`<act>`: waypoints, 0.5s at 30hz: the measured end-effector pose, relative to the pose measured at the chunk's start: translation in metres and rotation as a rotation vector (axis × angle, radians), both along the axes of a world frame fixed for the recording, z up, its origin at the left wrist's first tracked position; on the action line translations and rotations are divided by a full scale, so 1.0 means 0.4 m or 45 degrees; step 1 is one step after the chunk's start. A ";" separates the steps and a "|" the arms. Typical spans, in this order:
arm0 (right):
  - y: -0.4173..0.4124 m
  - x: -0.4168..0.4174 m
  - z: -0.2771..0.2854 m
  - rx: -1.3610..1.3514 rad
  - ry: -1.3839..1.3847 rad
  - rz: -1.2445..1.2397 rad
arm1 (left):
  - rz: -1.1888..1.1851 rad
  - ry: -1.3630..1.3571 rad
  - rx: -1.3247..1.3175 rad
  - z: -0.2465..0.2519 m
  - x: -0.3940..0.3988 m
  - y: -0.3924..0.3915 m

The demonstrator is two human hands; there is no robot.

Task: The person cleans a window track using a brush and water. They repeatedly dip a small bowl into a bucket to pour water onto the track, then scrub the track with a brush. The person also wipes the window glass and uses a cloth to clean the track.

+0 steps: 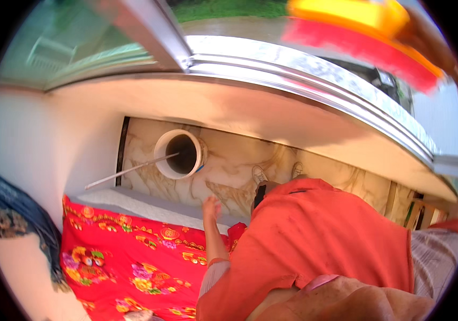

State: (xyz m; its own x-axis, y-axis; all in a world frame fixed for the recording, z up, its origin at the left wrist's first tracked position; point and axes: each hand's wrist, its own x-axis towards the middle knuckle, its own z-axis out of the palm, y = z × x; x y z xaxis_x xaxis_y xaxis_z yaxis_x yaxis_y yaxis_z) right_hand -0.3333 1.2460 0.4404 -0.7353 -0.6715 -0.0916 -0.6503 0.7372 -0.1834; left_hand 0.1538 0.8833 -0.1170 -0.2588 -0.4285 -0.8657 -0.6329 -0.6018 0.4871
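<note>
At the upper right, my right hand [425, 38] grips a yellow scrubbing brush [345, 16] with red bristles, raised close to the camera and slightly blurred. Behind the brush lie the metal window track [277, 76] and an outer stone sill [253, 48]. My left hand [211, 206] hangs low beside my orange top, fingers loosely spread and holding nothing. Left of it on the floor stands a white bucket [159, 154] with dark liquid inside. A thin pole [124, 171] leans out of the bucket towards the lower left.
A bed with a red floral sheet [133, 248] borders the floor at the lower left. Jeans [24, 216] hang at the far left. A sliding window frame [161, 32] crosses the top left. At the lower right is a small shelf [425, 214] with books.
</note>
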 end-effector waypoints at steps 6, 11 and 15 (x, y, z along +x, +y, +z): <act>-0.126 0.023 -0.092 0.065 -0.184 0.222 | -0.129 0.534 -0.150 0.193 -0.360 -0.002; 0.375 0.004 -0.093 0.483 0.103 -0.269 | -0.252 0.156 -0.063 0.157 -0.270 0.015; 0.538 -0.007 0.025 0.703 0.295 -0.428 | -0.192 0.364 -0.383 0.180 -0.360 0.030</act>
